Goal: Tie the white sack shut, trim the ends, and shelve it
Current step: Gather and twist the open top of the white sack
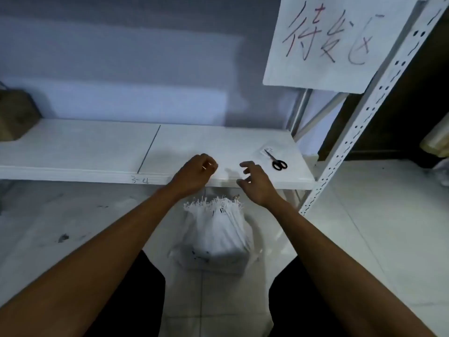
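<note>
The white sack [218, 237] stands on the tiled floor between my legs, just below the shelf's front edge, its frayed top gathered upward. My left hand [194, 172] hovers over the front edge of the white shelf [97, 147] with fingers curled, pinching a thin pale tie [207, 166] too small to make out well. My right hand [254, 183] is beside it, fingers spread and loose, holding nothing. Black-handled scissors [277, 161] lie on the shelf to the right of my right hand.
A small white packet [267, 150] lies under the scissors' tips. A brown bag [14, 115] sits at the shelf's far left. A perforated white upright [364, 113] stands on the right, with a handwritten paper sign [340, 40] hanging above.
</note>
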